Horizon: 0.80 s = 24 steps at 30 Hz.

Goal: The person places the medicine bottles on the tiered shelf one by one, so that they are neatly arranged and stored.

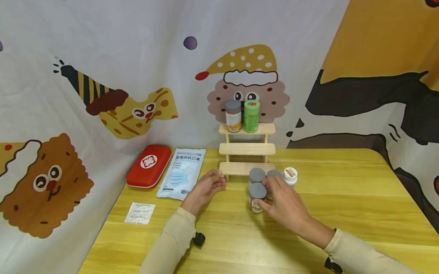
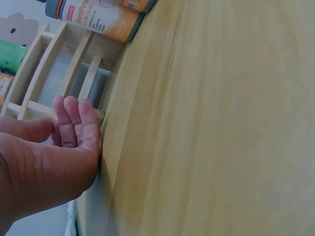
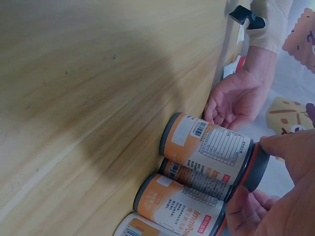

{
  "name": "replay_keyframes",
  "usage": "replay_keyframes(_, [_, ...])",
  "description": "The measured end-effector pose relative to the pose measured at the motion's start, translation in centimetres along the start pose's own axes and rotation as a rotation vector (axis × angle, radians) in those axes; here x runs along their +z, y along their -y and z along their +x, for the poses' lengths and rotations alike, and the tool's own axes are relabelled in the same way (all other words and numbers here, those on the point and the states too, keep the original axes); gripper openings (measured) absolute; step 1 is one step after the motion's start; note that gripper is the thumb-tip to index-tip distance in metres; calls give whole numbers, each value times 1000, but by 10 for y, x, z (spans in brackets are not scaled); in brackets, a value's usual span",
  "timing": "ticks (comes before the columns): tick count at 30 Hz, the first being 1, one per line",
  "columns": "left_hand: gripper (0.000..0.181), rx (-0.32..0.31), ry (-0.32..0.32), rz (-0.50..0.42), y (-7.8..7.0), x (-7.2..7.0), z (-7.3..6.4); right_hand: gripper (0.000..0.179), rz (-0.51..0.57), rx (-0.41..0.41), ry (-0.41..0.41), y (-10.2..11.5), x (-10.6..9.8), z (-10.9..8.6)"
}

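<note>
My right hand [image 1: 284, 202] pinches the grey lid of the nearest supplement bottle [image 3: 206, 147], its thumb on one side and fingers on the other. Beside that one, two similar grey-lidded bottles [image 1: 257, 174] with orange-and-white labels stand close together, partly covered by the hand in the head view. My left hand [image 1: 206, 188] is at the left end of the lowest step of a small wooden step stand [image 1: 246, 148]. Thumb and index finger meet at the step's corner, and the other fingers curl loosely beside it.
On the top step stand a grey-lidded bottle [image 1: 233, 116] and a green bottle [image 1: 251, 117]. A small white bottle [image 1: 290, 177] is right of the group. To the left lie a red first-aid case [image 1: 149, 166], a mask packet [image 1: 182, 172] and a small white sachet [image 1: 139, 213]. A printed curtain hangs behind.
</note>
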<state>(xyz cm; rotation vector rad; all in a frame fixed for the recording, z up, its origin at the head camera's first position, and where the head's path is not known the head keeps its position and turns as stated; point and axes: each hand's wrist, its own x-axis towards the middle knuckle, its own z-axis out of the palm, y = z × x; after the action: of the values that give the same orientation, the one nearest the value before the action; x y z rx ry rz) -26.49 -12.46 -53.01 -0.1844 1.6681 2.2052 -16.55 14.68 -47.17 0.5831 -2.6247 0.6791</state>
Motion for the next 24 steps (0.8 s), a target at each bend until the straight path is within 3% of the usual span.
replay_keyframes(7, [14, -1, -25, -26, 1, 2, 0, 57, 40, 9, 7, -1, 1, 1])
replay_keyframes(24, [11, -8, 4, -38, 1, 0, -2, 54, 333, 45, 14, -1, -4, -5])
